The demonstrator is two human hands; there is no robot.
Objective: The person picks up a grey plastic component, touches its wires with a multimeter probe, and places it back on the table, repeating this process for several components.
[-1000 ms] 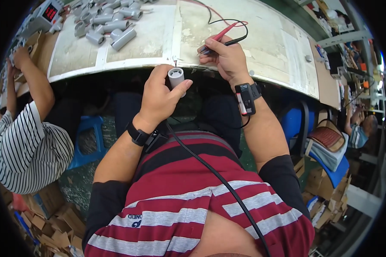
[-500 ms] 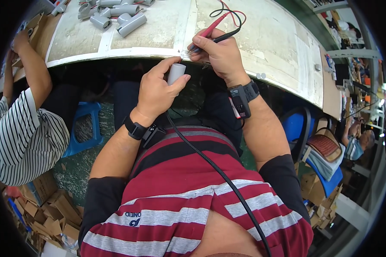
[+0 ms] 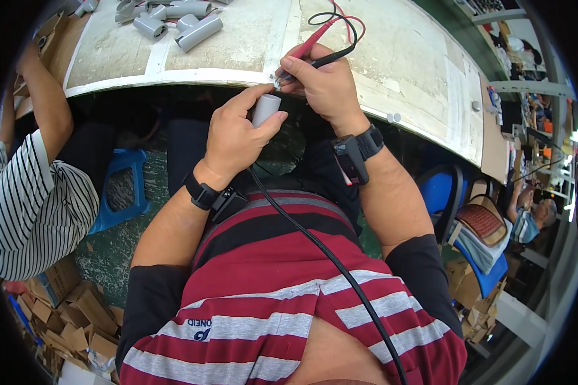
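My left hand (image 3: 234, 133) is wrapped round a grey plastic tube (image 3: 266, 110), held in front of the table's near edge. Two test probes, a red one (image 3: 309, 43) and a black one (image 3: 332, 58), are pinched together in my right hand (image 3: 331, 86). Their tips point down and left to a small spot by the tube's far end and my left index finger. What the tips touch there is too small to make out. Red and black leads loop away from the probes over the table.
Several grey plastic fittings (image 3: 199, 32) lie on the worn white table (image 3: 237, 54) at the far left. Two small grey discs (image 3: 394, 118) sit at its near edge on the right. A person in a striped shirt (image 3: 35, 205) works at left, beside a blue stool (image 3: 123, 186).
My right hand has shifted slightly left with both probes, and its wrist has turned a little. The left hand keeps the tube almost in place.
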